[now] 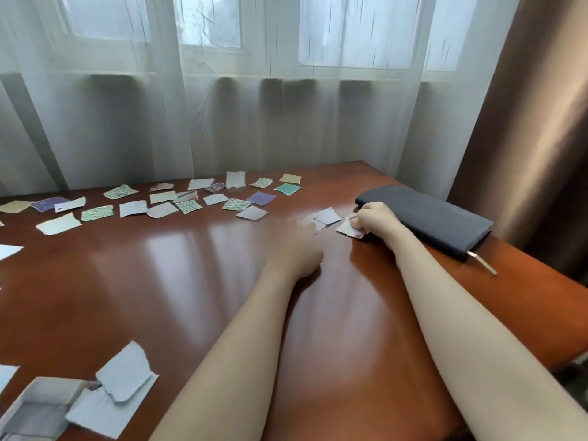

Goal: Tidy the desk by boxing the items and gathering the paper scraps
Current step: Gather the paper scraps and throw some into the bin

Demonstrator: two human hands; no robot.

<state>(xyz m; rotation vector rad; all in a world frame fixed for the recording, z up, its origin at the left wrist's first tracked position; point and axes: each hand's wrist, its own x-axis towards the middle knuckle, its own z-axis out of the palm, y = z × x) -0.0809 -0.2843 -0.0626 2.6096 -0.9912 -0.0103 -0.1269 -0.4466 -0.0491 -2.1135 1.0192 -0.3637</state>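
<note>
Several paper scraps in white, green, purple and tan lie scattered along the far side of the brown desk. My right hand pinches a small stack of scraps on the desk, beside a dark notebook. My left hand is blurred and stretches toward two pale scraps lying just left of that stack; its fingers seem to point forward. An open white box sits at the near left corner, with torn grey paper pieces against it.
A sheer curtain hangs behind the desk and a brown drape at the right. The notebook's ribbon trails toward the desk's right edge. More white scraps lie at the left edge.
</note>
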